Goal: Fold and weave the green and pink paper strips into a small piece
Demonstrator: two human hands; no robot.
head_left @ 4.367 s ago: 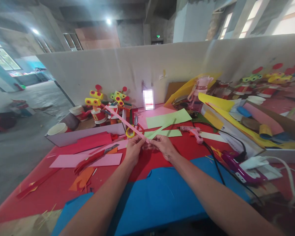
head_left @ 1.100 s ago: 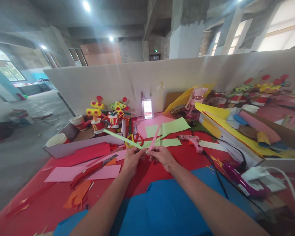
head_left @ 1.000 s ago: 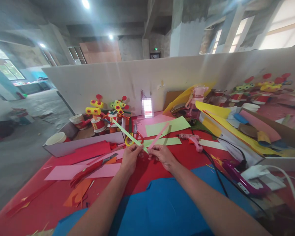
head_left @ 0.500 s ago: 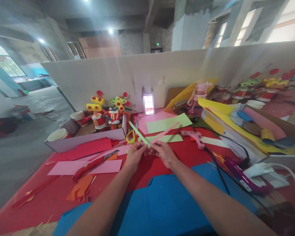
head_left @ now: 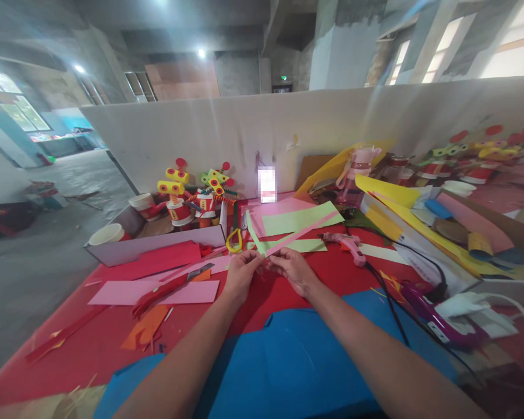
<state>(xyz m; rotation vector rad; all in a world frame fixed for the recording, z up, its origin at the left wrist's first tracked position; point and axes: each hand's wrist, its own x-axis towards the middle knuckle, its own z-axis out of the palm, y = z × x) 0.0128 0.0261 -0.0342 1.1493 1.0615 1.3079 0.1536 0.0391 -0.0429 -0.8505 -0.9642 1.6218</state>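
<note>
A green paper strip (head_left: pixel 254 231) and a pink paper strip (head_left: pixel 303 234) meet in a V at my fingertips, their free ends pointing away from me. My left hand (head_left: pixel 243 273) pinches the joined end near the green strip. Close beside it, my right hand (head_left: pixel 291 269) pinches the same corner by the pink strip. Whether the strips are glued there is hidden by my fingers. Beneath and beyond them lie a light green paper sheet (head_left: pixel 294 219) and a pink sheet (head_left: pixel 255 208). Yellow-handled scissors (head_left: pixel 234 240) rest just past my left hand.
A pink glue gun (head_left: pixel 351 247) lies to the right, its cord running to a purple power strip (head_left: pixel 436 317). Blue sheets (head_left: pixel 288 361) cover the front. Left are a red-handled cutter (head_left: pixel 161 294) and a box (head_left: pixel 157 247) with paper-cup figures (head_left: pixel 179 209). A paper-filled box (head_left: pixel 419 247) stands right.
The green strip has swung more upright, and the pink strip now reaches further to the right. Both hands stay together at the joined end. The whole view has shifted slightly.
</note>
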